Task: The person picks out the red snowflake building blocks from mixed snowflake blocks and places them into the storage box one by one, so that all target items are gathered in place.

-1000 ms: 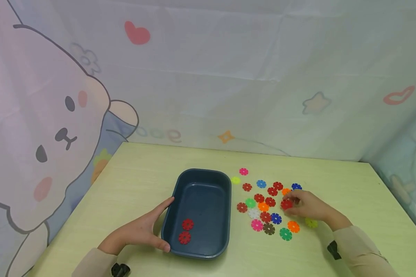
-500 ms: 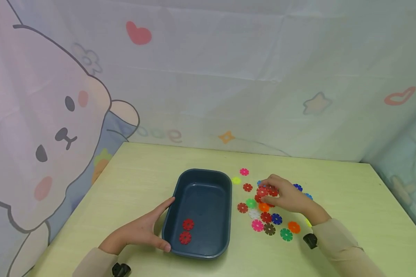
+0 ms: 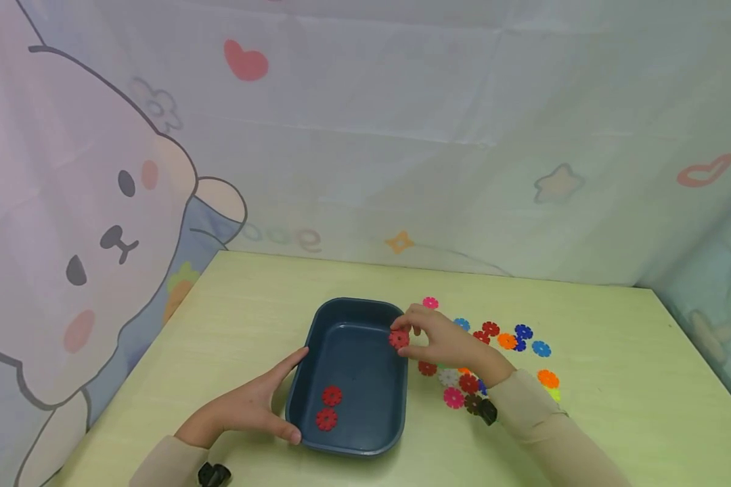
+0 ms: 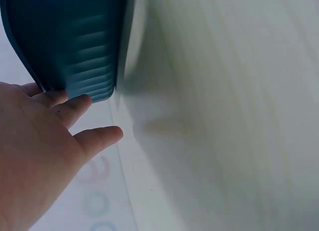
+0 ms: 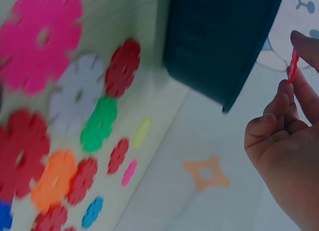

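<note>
My right hand [image 3: 447, 341] pinches a red notched plastic disc [image 3: 399, 339] between thumb and fingers, over the right rim of a dark blue tray [image 3: 353, 365]. In the right wrist view that disc [image 5: 293, 66] appears edge-on, with the tray [image 5: 214, 47] beside it. Two more red notched discs [image 3: 326, 419] lie flat on the tray floor near its front left. My left hand [image 3: 240, 406] touches the tray's left side, fingers extended at the rim and thumb at the front corner. The left wrist view has its fingers [image 4: 75, 109] spread against the tray's ribbed wall.
Loose notched discs in several colours lie right of the tray, among them an orange disc [image 3: 548, 379], a light blue disc [image 3: 541, 349] and a pink disc [image 3: 453, 398]. My right forearm covers part of them. A printed cloth [image 3: 365, 135] hangs behind the table [image 3: 250, 284].
My right hand has carried the red disc leftward from the scattered discs to the tray's right rim. The left hand and the tray have stayed in place.
</note>
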### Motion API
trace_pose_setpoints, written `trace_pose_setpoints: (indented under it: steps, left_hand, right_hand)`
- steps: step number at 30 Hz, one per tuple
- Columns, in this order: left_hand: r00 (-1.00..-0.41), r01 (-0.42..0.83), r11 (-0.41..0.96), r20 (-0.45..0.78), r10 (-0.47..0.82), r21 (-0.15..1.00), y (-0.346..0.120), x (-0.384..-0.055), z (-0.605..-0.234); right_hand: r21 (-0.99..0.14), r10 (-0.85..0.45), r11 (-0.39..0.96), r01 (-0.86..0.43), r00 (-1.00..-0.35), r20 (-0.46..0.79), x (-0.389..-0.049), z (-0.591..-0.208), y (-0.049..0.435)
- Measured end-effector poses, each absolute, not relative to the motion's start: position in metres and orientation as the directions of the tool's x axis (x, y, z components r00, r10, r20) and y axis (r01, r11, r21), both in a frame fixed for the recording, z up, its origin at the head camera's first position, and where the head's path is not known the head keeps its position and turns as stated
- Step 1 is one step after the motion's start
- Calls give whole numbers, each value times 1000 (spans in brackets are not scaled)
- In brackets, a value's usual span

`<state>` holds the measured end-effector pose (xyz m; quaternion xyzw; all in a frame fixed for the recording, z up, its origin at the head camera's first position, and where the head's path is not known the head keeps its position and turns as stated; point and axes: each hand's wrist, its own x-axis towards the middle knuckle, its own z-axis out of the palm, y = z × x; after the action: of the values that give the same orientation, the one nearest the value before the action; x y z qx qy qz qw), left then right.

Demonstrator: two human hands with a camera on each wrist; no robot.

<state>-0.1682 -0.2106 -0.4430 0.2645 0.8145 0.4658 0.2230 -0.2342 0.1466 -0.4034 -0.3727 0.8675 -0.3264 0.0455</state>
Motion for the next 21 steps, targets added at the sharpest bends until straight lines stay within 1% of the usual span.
trace_pose_setpoints:
  steps: [6, 14, 18, 21]
  left_hand:
    - [-766, 227, 438, -117, 631, 870, -212, -168, -442]
    - [-758, 217, 433, -128, 639, 875, -208, -169, -441]
    - [-766, 220, 445, -129, 630, 868, -208, -168, -442]
    - [-768, 219, 448, -130, 627, 867, -208, -169, -443]
  right_hand:
    - [-591, -712, 508, -627, -692, 122, -240, -409, 113]
    - [-532, -744, 528, -662, -662, 86, -245, -425, 85]
    - [-498, -745, 551, -670, -663, 68, -247, -426, 76]
    - [-493, -745, 551, -674, -663, 73, -249, -424, 71]
